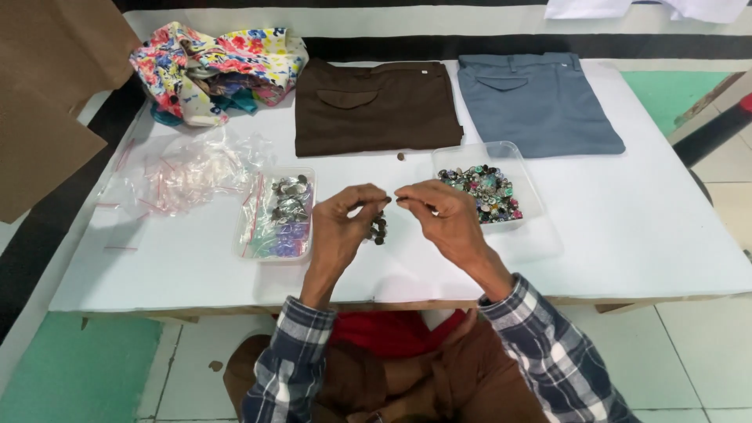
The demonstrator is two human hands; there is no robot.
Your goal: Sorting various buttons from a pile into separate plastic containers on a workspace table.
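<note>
Left hand: I saw my left hand (345, 223) raised over the bench (627, 227), fingers curled in and thumb meeting the fingertips, pinching something small near the top; a cluster of dark buttons (378, 228) hung at its right edge, touching the palm side.
Right hand: my right hand (439, 211) was level with the left, fingers bent and closed to a pinch at its left tip; whatever it held was too small for me to tell.
Gap: the two pinches faced each other, nearly touching, above the middle of the bench.
Buttons: the cluster sat just below and between the hands, closer to the left one; I could not tell if it rested on the bench or hung from the hand.
Right tray: a clear tray (525, 168) of mixed coloured buttons lay just beyond the right hand.
Left tray: another clear tray (247, 235) with silvery pieces and small bags lay just left of the left hand.
Loose button: one (401, 157) lay alone near the brown trousers (376, 106).
Far side: grey trousers (536, 102) lay beside the brown pair, floral cloth (219, 66) to the left, clear bags (188, 168) below it.
</note>
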